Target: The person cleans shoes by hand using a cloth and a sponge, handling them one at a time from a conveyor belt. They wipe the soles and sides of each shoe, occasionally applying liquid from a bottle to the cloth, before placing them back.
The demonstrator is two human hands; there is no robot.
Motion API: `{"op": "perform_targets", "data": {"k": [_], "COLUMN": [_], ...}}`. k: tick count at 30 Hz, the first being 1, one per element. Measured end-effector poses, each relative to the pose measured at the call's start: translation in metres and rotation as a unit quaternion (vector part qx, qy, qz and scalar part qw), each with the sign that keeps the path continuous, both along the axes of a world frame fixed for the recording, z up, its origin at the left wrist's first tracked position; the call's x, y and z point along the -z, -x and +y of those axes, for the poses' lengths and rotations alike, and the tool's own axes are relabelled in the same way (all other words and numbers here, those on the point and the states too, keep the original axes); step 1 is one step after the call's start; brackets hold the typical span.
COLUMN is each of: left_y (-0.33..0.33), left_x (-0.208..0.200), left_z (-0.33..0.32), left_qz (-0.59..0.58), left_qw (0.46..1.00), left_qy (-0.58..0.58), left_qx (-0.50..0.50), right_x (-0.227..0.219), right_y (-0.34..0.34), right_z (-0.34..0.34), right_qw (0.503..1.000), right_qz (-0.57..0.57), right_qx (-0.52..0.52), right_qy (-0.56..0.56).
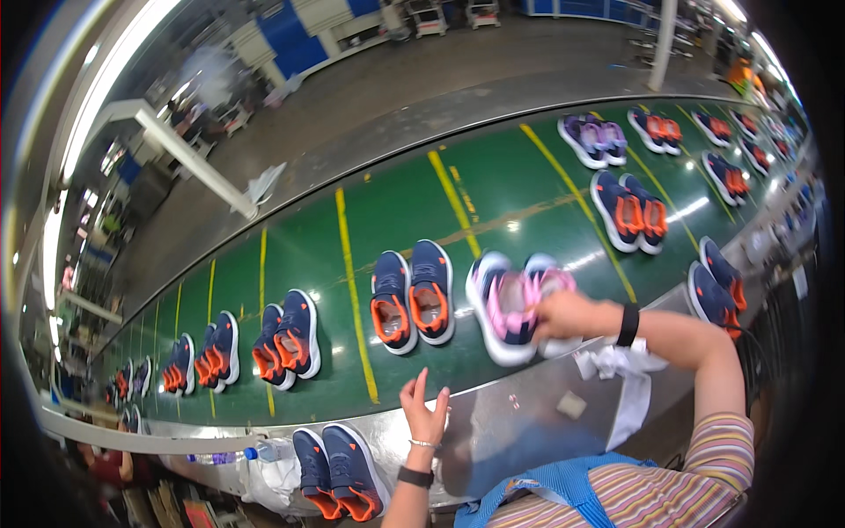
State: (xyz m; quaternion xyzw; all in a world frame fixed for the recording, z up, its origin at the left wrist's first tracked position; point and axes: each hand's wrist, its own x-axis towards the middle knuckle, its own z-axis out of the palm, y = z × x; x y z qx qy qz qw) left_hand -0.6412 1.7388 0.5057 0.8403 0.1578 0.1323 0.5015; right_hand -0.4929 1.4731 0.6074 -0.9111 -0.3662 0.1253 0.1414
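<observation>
My right hand point(568, 315) is closed at the collars of a pair of navy sneakers with pink lining point(508, 304). Both shoes and hand are slightly blurred, and the fingertips are partly hidden at the openings. The pair is over the green conveyor belt point(308, 370), close to its near edge. Just left of it stands a pair of navy sneakers with orange lining point(411, 295), toes pointing away. My left hand point(424, 409) hovers over the metal ledge below that pair, its fingers spread and nothing in them.
On the metal ledge point(502, 440) lie crumpled white paper point(620, 370) and a small beige piece point(571, 405). Orange-lined pairs stand on the ledge at left point(339, 471) and right point(717, 286). More sneaker pairs line the belt both ways, between yellow stripes. A bottle point(268, 451) lies at left.
</observation>
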Motion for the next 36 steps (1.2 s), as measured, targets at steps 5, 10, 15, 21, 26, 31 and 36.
{"op": "perform_targets", "data": {"k": [5,10,15,21,26,31,36], "left_y": [-0.084,-0.141,-0.107,0.063,0.161,0.172,0.162], "left_x": [-0.018,-0.001,-0.017,-0.023,0.005,0.081,0.083], "left_z": [0.027,0.031,0.026,-0.017,-0.025,0.019,0.041], "left_qz": [0.062,0.205,0.104,0.106,0.087,0.119,0.151], "left_qw": [0.915,0.868,0.881,0.907,0.954,0.991,0.842], "left_qy": [-0.389,-0.417,-0.425,-0.351,-0.229,-0.063,0.514], "left_qx": [0.09,0.173,0.182,0.206,0.172,-0.017,-0.067], "right_x": [0.015,0.048,0.054,0.087,0.132,0.163,0.152], "right_y": [-0.201,-0.267,-0.175,0.074,0.203,0.216,0.208], "right_z": [0.003,0.014,0.039,0.039,0.06,0.071,0.059], "right_qw": [0.974,0.948,0.954,0.898,0.911,0.902,0.658], "right_qz": [-0.211,-0.201,-0.183,0.326,0.27,0.26,0.55], "right_qx": [0.067,0.234,0.127,0.093,0.181,0.24,0.282], "right_qy": [0.04,0.075,-0.2,-0.281,-0.254,-0.247,-0.43]}}
